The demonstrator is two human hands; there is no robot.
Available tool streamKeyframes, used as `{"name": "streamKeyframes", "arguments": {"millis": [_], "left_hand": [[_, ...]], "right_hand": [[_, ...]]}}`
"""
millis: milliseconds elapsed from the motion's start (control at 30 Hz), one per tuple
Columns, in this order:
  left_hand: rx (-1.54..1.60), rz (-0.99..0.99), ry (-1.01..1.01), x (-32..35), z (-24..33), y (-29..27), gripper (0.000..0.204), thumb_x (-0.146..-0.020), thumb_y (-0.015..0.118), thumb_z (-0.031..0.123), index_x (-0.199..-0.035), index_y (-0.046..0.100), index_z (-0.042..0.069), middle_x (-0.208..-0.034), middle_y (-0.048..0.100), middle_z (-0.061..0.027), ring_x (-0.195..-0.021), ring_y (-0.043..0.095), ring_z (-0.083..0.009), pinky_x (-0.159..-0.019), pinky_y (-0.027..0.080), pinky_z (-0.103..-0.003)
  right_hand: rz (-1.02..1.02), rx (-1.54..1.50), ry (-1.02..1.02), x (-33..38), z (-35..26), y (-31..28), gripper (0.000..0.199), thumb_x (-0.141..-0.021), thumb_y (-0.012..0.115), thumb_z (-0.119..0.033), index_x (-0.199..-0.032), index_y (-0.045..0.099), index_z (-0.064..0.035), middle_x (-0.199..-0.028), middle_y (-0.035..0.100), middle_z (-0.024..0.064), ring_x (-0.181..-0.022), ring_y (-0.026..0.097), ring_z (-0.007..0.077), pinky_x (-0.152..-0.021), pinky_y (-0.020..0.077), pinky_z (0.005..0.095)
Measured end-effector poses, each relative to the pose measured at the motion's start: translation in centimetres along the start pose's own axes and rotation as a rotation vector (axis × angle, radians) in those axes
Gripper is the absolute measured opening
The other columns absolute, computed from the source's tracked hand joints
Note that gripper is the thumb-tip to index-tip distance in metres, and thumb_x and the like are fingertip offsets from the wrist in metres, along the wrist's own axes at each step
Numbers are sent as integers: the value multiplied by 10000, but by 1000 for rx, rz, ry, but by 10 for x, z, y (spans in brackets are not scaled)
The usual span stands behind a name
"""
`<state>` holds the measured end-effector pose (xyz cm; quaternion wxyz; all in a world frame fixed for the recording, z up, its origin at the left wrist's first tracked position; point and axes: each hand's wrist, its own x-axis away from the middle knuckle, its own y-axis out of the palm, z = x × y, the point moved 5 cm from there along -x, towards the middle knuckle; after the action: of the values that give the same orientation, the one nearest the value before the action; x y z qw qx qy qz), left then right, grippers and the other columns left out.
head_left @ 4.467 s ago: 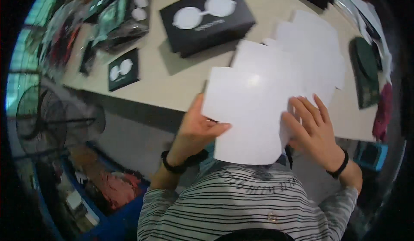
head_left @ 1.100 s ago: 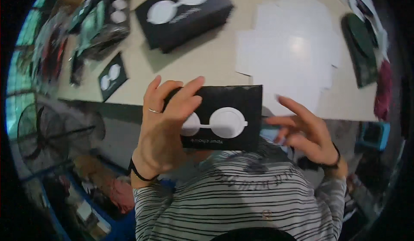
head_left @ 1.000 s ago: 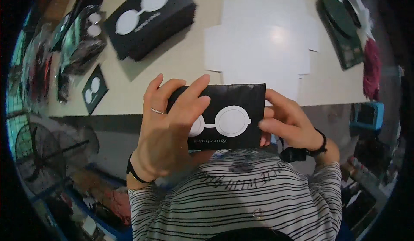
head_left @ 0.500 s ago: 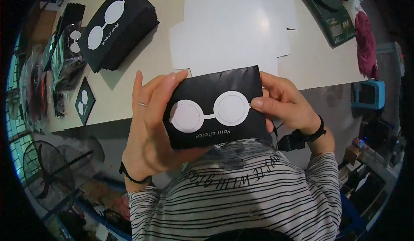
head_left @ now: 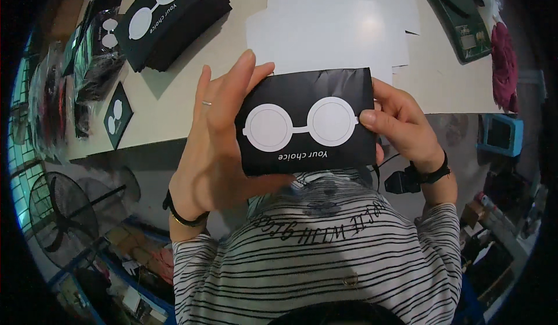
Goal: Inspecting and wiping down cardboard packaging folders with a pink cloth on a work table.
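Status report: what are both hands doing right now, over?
Left hand and right hand grip the black sleeve by its ends, above the table edge. White sheets lie behind. Nothing in the way.

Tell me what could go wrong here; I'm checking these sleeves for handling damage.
The black sleeve is held in the air off the table's edge, between the left hand and the right hand, so a slip could drop it to the cluttered floor. Its top already looks wrinkled; a tighter grip may crease it more.

packing workshop | stack of black sleeves (head_left: 174, 20) | flat white cartons (head_left: 337, 29) | floor fan (head_left: 64, 214)
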<state>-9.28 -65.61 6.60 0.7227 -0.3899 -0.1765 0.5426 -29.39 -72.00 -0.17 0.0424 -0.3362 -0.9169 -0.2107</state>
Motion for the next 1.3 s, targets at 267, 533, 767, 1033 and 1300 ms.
{"name": "streamKeyframes", "arguments": {"millis": [267,533,767,1033,1300], "left_hand": [[-46,92,-24,6,-7,-2,1372,-388,926,133,-1470,87,51,-1314,473,-213,-1224,472,-357,-1074,326,-466],[106,566,-238,49,-46,-30,1286,-497,915,351,-1454,119,31,-1336,445,-206,-1248,443,-301,-1071,328,-401],[435,728,-251,71,-66,-32,1267,-552,893,396,-1459,95,15,-1344,442,-222,-1240,459,-311,-1066,324,-397],[945,616,-134,74,-96,-27,799,-868,588,467,-1416,289,-31,-1286,502,-263,-1093,578,-328,-971,444,-395],[1130,611,-231,66,-102,-8,818,-848,630,446,-1410,296,-44,-1303,483,-277,-1107,572,-331,-965,450,-397]], "right_hand": [[40,-29,27,9,-7,-1,446,-921,585,-145,-1315,438,2,-839,648,47,-566,588,76,-485,498,200],[246,1690,-417,28,-29,-15,705,-603,780,-200,-1263,545,-125,-1348,510,129,-1284,440,321,-1111,289,492],[239,1495,-680,72,-87,-28,315,-809,589,-156,-1108,641,-70,-1195,615,130,-1083,618,284,-929,499,405],[888,1186,-555,33,-178,-84,310,-957,537,-207,-1178,560,8,-1032,608,104,-934,595,153,-763,499,259],[349,953,-270,-80,-109,-132,249,-945,573,-269,-1031,594,-36,-669,545,-32,-486,511,42,-400,399,199]]}}
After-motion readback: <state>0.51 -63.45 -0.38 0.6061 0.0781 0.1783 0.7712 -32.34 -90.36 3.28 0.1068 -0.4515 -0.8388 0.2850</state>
